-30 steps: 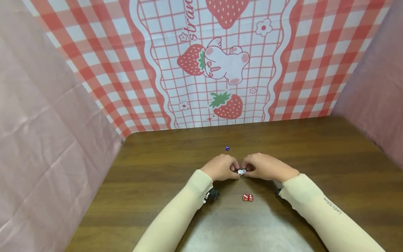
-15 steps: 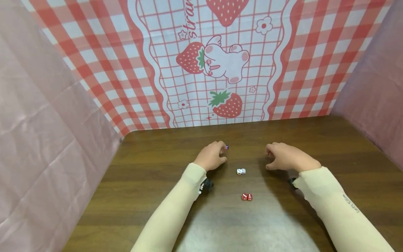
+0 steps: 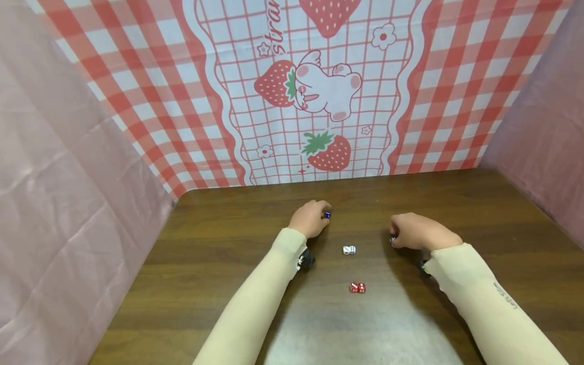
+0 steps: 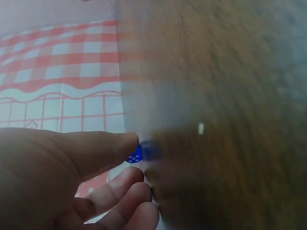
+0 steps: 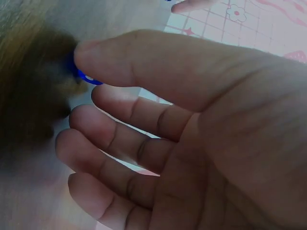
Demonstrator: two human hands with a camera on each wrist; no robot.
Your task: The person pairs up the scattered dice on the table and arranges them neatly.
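In the head view, my left hand [image 3: 310, 219] curls at the back middle of the table around a small blue die [image 3: 327, 215]. The left wrist view has its thumb at one side of this die [image 4: 135, 155], with the fingertips close below. To the right, my right hand [image 3: 420, 230] pinches another blue die [image 3: 393, 239] low over the table. In the right wrist view the thumb mostly covers that die [image 5: 89, 78], and the index fingertip is just beneath it. Two white dice [image 3: 349, 250] sit side by side between the hands.
Nearer the front, two red dice [image 3: 358, 287] stand side by side on the brown wooden table [image 3: 228, 243]. A strawberry-print cloth [image 3: 326, 101] hangs along the back edge. Pink fabric [image 3: 68, 192] hangs at the left, with more at the right.
Both hands have left the white dice, which stay in place. My left hand has gone back to the blue die; the right has moved right, and a blue die now shows in its fingers.
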